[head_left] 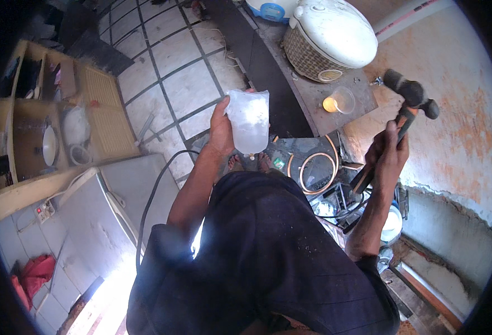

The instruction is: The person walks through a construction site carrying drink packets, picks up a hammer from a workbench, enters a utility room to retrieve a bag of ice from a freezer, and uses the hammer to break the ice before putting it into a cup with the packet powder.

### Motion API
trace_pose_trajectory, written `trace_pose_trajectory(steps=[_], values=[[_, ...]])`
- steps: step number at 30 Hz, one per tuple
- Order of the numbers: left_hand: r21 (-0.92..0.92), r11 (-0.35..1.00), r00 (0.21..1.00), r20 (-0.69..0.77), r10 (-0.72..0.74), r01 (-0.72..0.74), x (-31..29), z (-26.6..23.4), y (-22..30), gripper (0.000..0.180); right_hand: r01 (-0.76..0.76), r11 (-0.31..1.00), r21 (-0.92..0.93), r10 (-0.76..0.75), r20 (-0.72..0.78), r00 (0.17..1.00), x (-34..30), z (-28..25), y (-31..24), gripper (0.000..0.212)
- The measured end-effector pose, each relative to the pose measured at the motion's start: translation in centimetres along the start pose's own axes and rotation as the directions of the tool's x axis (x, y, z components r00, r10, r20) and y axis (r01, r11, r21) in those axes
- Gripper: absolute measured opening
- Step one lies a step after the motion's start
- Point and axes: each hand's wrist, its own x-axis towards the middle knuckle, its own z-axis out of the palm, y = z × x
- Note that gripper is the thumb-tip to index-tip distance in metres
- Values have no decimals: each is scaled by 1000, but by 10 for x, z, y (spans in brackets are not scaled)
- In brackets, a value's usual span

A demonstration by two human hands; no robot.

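The left hand point(221, 129) is raised at chest height, fingers clamped on a clear bag of ice point(249, 120). Right of the bag, the right hand point(389, 159) has its fingers wrapped tight round a hammer point(406, 100) handle, head up. Below the bag lie coiled hoses point(313, 173). Beyond it, a counter point(290, 84) carries a small cup point(339, 100) and white rice cooker point(332, 36); tiled floor point(173, 67) opens leftward.
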Motion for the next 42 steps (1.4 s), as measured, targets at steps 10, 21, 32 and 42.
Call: trace_pose_trajectory(steps=[10,21,32,42], values=[[-95,978,949,279,-151,183,11,1,-15,84,-76,838,-540,-24,-176,984,172,-80,202,41],[43,966,967,8,-254,254,24,47,-35,93,-58,573,-817,-65,-115,991,199,-34,237,52],[74,967,961,112,-252,245,49,61,-50,100,31,626,-779,-77,-22,997,221,-41,256,50],[308,907,911,204,-359,289,53,42,-53,97,617,773,-148,-435,584,685,73,3,69,42]])
